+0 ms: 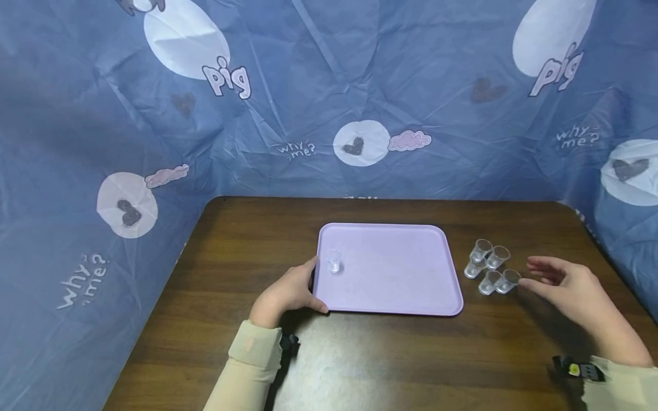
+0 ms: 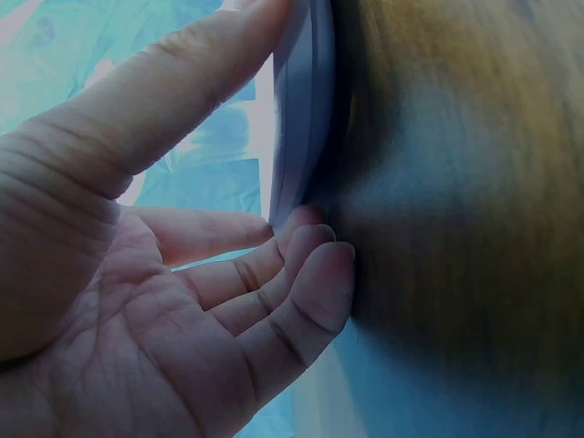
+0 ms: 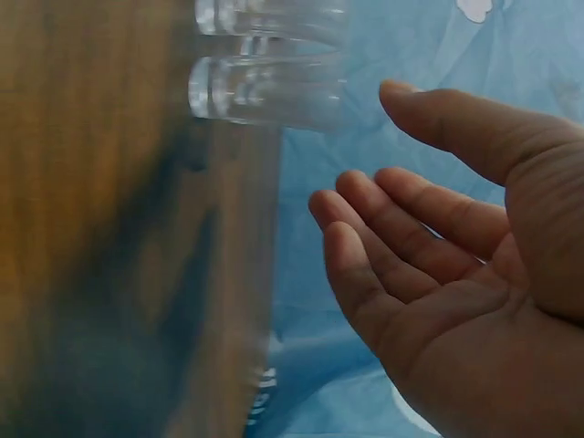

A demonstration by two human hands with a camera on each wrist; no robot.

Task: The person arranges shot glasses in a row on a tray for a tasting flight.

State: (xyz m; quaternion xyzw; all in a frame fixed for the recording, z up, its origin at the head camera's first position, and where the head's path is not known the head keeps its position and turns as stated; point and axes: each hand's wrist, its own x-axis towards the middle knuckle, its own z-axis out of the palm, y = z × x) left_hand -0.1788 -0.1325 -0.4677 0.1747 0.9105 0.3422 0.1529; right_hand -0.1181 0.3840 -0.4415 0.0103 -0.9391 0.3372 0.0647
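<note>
A pale purple tray (image 1: 388, 271) lies on the table. My left hand (image 1: 290, 291) holds its near left corner, thumb at the front edge and fingers along the left side; in the left wrist view the tray edge (image 2: 306, 109) runs between thumb and fingers. One small clear cup (image 1: 334, 261) stands upright on the tray's left part. Right of the tray, several similar cups (image 1: 497, 258) stand bunched together. My right hand (image 1: 570, 288) hovers beside the nearest right cup (image 1: 509, 279), fingers loosely bent and holding nothing. A gap shows between thumb and cup (image 3: 274, 91) in the right wrist view.
The brown wooden table (image 1: 390, 359) extends around the tray. A blue printed cloth (image 1: 308, 85) hangs behind it and along both sides. Dark straps with small devices (image 1: 578, 368) sit on the wrists.
</note>
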